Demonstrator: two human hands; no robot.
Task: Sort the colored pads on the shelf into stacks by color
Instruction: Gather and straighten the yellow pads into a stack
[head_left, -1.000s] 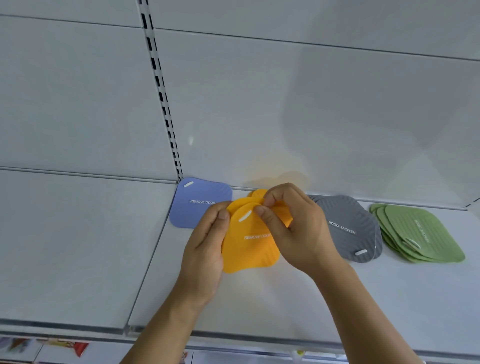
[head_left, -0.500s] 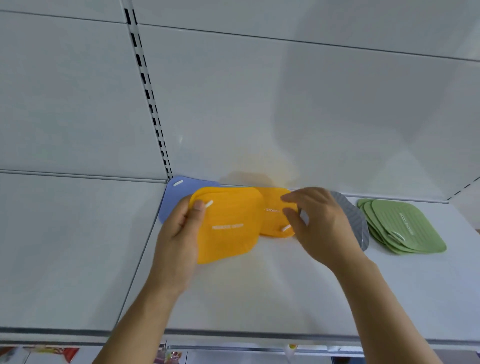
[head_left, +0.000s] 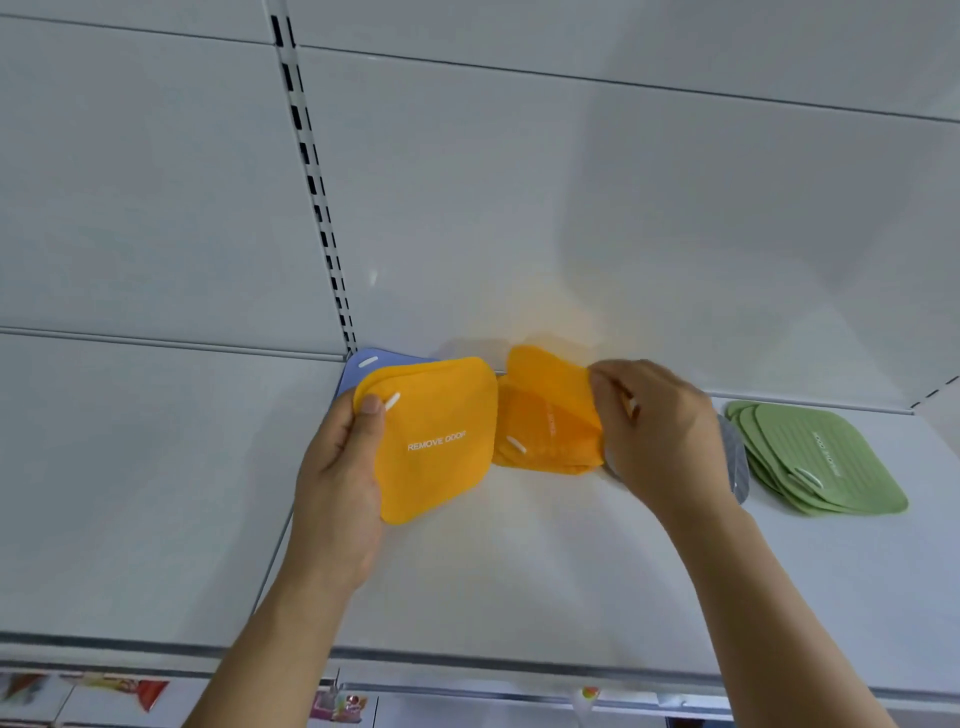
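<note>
The left hand (head_left: 337, 483) holds an orange pad (head_left: 434, 441), thumb pressed on its corner and fingers curled behind, above the white shelf (head_left: 519, 582), so it stays apart. The right hand (head_left: 654, 431) pinches the top of the orange stack (head_left: 545, 415), probably peeling it off. A blue pad (head_left: 358, 366), grey pads (head_left: 735, 467) and the green stack (head_left: 826, 457) lie sorted by color.

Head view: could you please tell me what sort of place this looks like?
Probably a shop aisle: a white metal shelf with a slotted upright, identical printed pads sorted by colour, and packaged goods on the tier below.
</note>
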